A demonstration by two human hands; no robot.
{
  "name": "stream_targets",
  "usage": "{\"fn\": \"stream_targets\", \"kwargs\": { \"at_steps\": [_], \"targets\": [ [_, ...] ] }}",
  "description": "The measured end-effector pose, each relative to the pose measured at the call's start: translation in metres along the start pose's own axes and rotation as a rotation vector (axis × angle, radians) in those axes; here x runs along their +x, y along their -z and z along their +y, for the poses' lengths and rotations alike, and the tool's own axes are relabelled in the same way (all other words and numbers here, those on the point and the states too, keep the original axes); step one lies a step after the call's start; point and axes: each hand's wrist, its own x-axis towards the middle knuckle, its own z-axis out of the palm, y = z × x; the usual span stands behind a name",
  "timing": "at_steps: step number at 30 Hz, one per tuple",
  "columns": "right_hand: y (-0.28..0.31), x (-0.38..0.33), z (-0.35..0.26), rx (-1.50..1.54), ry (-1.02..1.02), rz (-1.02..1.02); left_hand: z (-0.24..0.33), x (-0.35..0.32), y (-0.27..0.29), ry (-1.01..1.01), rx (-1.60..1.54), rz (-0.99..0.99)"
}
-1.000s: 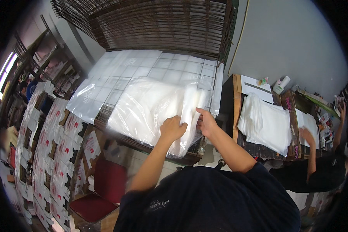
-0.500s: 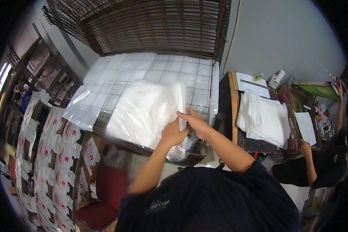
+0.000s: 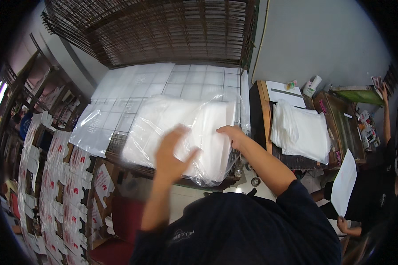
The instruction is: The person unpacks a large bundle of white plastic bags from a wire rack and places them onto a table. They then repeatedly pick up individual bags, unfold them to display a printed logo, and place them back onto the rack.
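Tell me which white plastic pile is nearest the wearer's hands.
The pile on the wire rack: the left hand is over it, the right hand at its edge. The other pile lies on the dark table, farther right.

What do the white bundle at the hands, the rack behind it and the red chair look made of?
White bundle: likely thin plastic film, glossy; bright highlights, see-through creased edges.
Rack: probably metal, dull brown, maybe rusted; many thin, stiff rods.
Red chair: vinyl or fabric; too blurred to tell.
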Motion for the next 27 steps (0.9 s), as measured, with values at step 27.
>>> {"fn": "stream_targets", "kwargs": {
  "at_steps": [27],
  "targets": [
    [-0.096, -0.005, -0.081, -0.161, 0.644, 0.242, -0.222, -0.039, 0.031, 0.439, 0.675, 0.268]
  ]
}}
